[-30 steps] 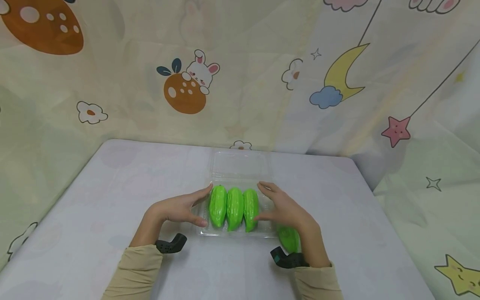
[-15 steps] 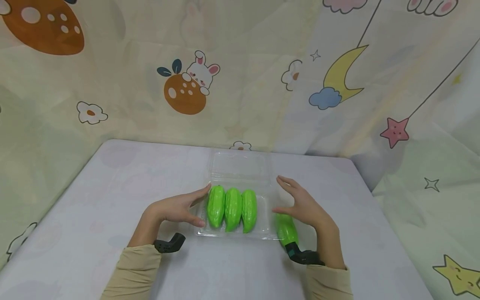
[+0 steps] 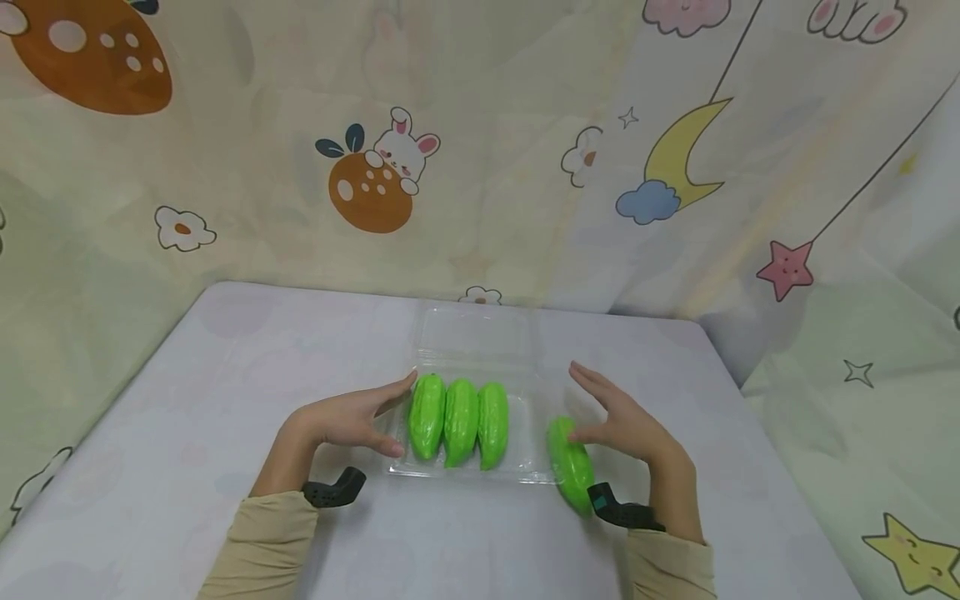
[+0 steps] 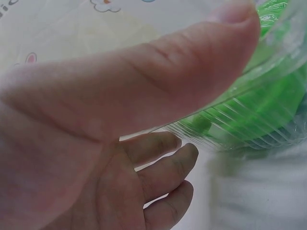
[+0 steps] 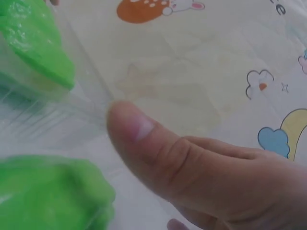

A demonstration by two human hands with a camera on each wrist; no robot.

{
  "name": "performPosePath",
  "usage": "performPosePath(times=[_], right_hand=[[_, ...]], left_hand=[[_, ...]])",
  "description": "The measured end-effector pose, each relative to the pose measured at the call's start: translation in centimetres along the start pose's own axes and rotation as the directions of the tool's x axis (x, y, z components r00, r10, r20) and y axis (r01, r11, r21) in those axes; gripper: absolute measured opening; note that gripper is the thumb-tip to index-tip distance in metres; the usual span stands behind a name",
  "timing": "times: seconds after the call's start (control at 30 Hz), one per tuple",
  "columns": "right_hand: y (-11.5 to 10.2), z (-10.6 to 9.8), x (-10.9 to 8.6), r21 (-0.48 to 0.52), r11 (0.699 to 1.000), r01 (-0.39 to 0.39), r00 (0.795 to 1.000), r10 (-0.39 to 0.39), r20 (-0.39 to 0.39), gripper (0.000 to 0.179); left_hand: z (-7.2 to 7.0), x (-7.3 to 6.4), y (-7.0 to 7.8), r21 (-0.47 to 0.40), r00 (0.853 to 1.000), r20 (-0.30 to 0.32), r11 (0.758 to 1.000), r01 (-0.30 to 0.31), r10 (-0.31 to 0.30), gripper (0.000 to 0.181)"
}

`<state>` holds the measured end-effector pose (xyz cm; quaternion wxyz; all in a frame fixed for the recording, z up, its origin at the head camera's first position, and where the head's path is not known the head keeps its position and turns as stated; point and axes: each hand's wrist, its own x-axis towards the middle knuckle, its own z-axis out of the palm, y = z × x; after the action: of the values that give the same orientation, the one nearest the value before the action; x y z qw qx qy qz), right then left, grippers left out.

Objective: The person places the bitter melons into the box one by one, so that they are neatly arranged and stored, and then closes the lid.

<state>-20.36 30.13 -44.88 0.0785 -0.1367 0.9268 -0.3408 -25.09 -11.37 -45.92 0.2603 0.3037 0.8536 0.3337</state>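
Observation:
Three shiny green, tapered fruits that look like bitter melons (image 3: 461, 422) lie side by side in a clear plastic clamshell box (image 3: 527, 429). Its lid (image 3: 476, 330) is folded back flat behind it. Beside the box's right edge, a fourth green bitter melon (image 3: 572, 467) lies on the table. At the left edge of the box is my left hand (image 3: 337, 421), thumb and fingers spread; in the left wrist view its thumb (image 4: 192, 72) overlaps the clear wall. My right hand (image 3: 633, 429) is spread just above and right of the fourth melon, holding nothing, its thumb (image 5: 144, 139) extended.
A white table (image 3: 262, 358) carries everything, with a patterned cloth (image 3: 495, 150) hanging behind its far edge. Black camera mounts (image 3: 335, 488) sit on both wrists, the right one close to the loose melon.
My right hand has moved right, from over the box to beside the loose melon, uncovering it. The box with its three melons has shifted slightly left. My left hand stays at the box's left side.

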Motion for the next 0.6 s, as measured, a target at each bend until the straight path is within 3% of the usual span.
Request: performPosePath(times=[0.33, 0.6], right_hand=[[0.8, 0.73, -0.05, 0.027, 0.999, -0.029, 0.987, 0.024, 0.159, 0.108], [1.24, 0.77, 0.12, -0.042, 0.994, -0.098, 0.992, 0.101, 0.079, 0.095]], left_hand=[[-0.1, 0.04, 0.08, 0.005, 1.0, 0.003, 1.0, -0.014, 0.014, 0.112], [-0.03, 0.01, 0.06, 0.011, 1.0, -0.003, 1.0, -0.008, 0.008, 0.111]])
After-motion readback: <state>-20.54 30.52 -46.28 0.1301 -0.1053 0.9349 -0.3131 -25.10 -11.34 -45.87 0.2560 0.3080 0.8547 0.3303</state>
